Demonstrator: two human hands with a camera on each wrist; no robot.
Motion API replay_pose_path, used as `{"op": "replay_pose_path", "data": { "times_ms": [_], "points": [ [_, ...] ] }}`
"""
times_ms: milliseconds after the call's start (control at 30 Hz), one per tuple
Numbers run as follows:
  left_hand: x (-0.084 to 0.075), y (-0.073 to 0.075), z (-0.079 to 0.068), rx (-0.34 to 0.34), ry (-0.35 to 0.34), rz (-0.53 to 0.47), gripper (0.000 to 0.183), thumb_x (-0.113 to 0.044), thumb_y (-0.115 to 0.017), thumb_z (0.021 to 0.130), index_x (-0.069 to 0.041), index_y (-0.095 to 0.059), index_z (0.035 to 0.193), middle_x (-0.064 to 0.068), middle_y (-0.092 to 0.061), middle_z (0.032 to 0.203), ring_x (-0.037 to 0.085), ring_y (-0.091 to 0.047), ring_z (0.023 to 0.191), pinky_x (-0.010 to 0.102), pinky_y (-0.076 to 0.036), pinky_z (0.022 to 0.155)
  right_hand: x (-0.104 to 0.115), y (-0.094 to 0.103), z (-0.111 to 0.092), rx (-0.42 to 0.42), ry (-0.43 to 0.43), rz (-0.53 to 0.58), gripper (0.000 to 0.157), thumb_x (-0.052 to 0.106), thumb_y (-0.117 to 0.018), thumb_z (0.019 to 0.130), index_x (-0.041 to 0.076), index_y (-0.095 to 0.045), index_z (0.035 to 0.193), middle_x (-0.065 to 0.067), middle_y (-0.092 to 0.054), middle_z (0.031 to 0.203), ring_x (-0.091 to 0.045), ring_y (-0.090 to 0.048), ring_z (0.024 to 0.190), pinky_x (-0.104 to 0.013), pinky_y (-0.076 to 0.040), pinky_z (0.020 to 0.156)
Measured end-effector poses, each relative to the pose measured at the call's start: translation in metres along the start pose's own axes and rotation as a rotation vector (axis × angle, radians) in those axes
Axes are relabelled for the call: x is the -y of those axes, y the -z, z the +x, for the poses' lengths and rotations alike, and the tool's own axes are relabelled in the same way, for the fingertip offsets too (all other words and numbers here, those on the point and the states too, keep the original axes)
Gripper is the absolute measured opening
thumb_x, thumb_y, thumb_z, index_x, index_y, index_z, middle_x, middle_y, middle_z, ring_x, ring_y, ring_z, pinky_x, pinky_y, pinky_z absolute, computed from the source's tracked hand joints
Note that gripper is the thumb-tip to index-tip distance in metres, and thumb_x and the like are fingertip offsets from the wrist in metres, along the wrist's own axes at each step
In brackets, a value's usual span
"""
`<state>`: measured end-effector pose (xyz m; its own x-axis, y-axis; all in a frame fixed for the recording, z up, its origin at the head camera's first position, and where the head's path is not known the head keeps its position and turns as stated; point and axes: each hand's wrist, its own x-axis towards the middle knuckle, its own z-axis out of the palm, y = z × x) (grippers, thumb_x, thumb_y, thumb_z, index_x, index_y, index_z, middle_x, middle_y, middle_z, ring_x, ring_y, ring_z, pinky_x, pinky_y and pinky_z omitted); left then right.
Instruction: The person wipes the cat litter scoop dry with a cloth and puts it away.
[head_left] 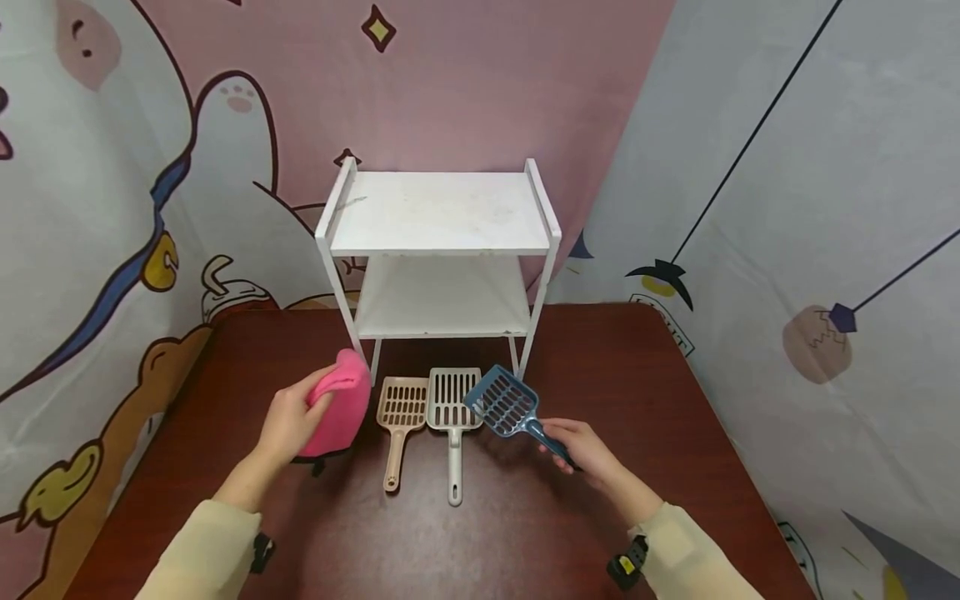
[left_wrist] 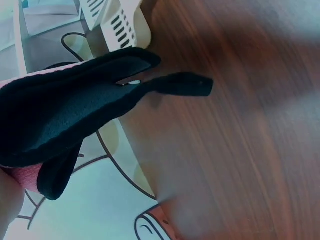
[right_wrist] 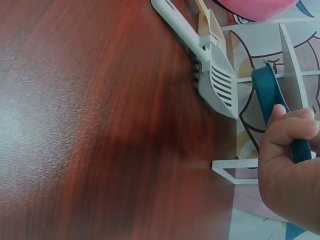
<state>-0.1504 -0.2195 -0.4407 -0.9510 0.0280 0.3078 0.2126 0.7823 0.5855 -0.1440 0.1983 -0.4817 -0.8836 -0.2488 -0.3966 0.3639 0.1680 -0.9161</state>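
Observation:
My left hand grips a pink glove by its upper part. Its black-edged opening hangs downward, and the dark inside and a black strap show in the left wrist view. In my right hand is the handle of a blue litter scoop, its slotted head raised over the table and pointing toward the shelf. Between the hands, a beige litter scoop and a light grey litter scoop lie side by side on the table, handles toward me. The blue scoop's head slightly overlaps the grey one in the head view.
A white two-tier shelf stands at the back of the dark brown table, legs just behind the scoops. Cartoon-printed cloth hangs behind it and along both sides.

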Motion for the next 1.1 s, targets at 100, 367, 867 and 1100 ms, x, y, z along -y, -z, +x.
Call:
{"op": "replay_pose_path", "data": {
  "times_ms": [100, 367, 867, 1100],
  "points": [
    [-0.006, -0.002, 0.003, 0.013, -0.015, -0.015, 0.038, -0.01, -0.064, 0.087, -0.003, -0.058, 0.124, -0.001, -0.035, 0.057, 0.014, -0.037, 0.057, 0.029, -0.035, 0.059, 0.004, -0.003, 0.0, 0.008, 0.005, -0.011, 0.042, 0.016, -0.046, 0.097, -0.01, -0.045, 0.13, 0.004, -0.062, 0.068, -0.001, -0.041, 0.043, -0.016, -0.035, 0.04],
    [-0.025, -0.01, 0.01, 0.017, -0.088, -0.049, 0.039, -0.008, -0.065, 0.086, -0.003, -0.059, 0.124, 0.0, -0.039, 0.057, 0.013, -0.038, 0.055, 0.027, -0.037, 0.057, 0.01, -0.013, 0.003, 0.057, 0.053, -0.029, 0.04, 0.015, -0.047, 0.095, -0.009, -0.048, 0.128, 0.004, -0.061, 0.069, -0.001, -0.041, 0.042, -0.016, -0.034, 0.04],
    [-0.076, -0.046, 0.023, 0.045, -0.225, -0.109, 0.036, -0.013, -0.066, 0.086, -0.01, -0.062, 0.122, 0.004, -0.055, 0.062, 0.011, -0.045, 0.056, 0.029, -0.043, 0.06, 0.022, -0.033, 0.005, 0.116, 0.048, -0.083, 0.038, 0.014, -0.045, 0.097, -0.008, -0.05, 0.128, 0.005, -0.06, 0.067, -0.002, -0.041, 0.041, -0.018, -0.033, 0.04],
    [-0.098, -0.07, 0.018, 0.173, -0.315, -0.079, 0.029, -0.021, -0.067, 0.086, -0.013, -0.065, 0.114, 0.005, -0.071, 0.098, 0.015, -0.063, 0.075, 0.034, -0.051, 0.074, 0.028, -0.043, 0.007, 0.127, 0.054, -0.071, 0.036, 0.013, -0.044, 0.096, -0.008, -0.053, 0.124, 0.005, -0.059, 0.066, -0.003, -0.039, 0.041, -0.018, -0.032, 0.04]
  ]
}}
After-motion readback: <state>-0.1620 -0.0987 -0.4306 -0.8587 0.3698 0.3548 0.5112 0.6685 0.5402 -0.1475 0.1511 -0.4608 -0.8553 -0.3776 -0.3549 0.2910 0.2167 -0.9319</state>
